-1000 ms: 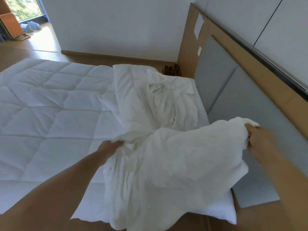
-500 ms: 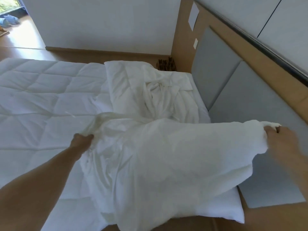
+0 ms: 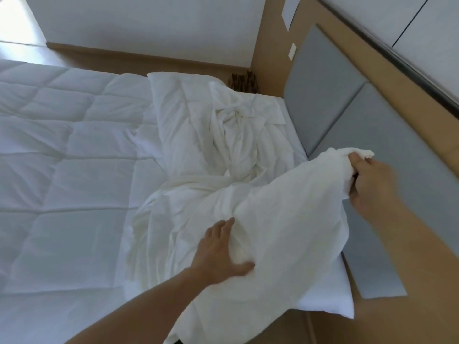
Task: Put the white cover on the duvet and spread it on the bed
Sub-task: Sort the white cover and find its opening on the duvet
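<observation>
The white quilted duvet (image 3: 62,170) lies flat over the left part of the bed. The white cover (image 3: 285,219) is a crumpled sheet bunched at the head end, running from the near edge up toward the far pillow. My right hand (image 3: 370,184) is shut on a corner of the cover, lifted beside the grey headboard. My left hand (image 3: 218,252) rests flat on the cover's lower folds, fingers spread, thumb out, gripping nothing.
A grey padded headboard (image 3: 347,120) in a wooden frame runs along the right. One pillow (image 3: 173,108) lies at the far end, another (image 3: 330,294) pokes out under the cover at the near edge. Wooden floor and a white wall lie beyond the bed.
My left hand let go of the cover's edge and moved right, landing flat on the folds. My right hand drew the held corner slightly left and lower. The camera tilted down.
</observation>
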A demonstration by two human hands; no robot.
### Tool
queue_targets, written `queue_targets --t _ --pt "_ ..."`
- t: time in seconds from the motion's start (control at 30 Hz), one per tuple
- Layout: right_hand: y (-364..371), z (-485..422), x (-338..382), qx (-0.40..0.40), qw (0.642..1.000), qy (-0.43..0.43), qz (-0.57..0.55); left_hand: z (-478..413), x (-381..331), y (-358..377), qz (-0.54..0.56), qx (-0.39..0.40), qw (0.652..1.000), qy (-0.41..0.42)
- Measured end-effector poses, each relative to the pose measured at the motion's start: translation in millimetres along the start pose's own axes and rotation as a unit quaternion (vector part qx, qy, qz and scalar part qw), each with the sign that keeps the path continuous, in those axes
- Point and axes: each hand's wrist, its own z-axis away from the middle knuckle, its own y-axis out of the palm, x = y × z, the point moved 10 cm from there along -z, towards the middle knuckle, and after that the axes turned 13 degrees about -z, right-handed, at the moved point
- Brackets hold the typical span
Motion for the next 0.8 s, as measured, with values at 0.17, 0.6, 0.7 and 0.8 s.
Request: queue_targets --t 0.17,0.6,0.7,0.8 --pt "-44.7 -3.2 7.0 -0.023 1.0 -0.008 0.013 -0.4 38.5 -22.0 -0.02 -0.039 0.999 -0.021" --pt "-52.6 23.6 -0.8 -0.002 0.999 0.01 0.044 23.0 -13.3 -116.4 -0.136 -0.306 0.942 0.006" --pt "-30.5 32.0 3.0 0.028 0.999 0.009 0.016 43.0 -132.6 -102.5 -0.037 -0.293 0.943 0.154" --pt "-13.9 41.0 19.8 0.071 0.997 -0.009 -0.012 21.8 -180.5 -91.0 -0.024 -0.19 0.974 0.122"
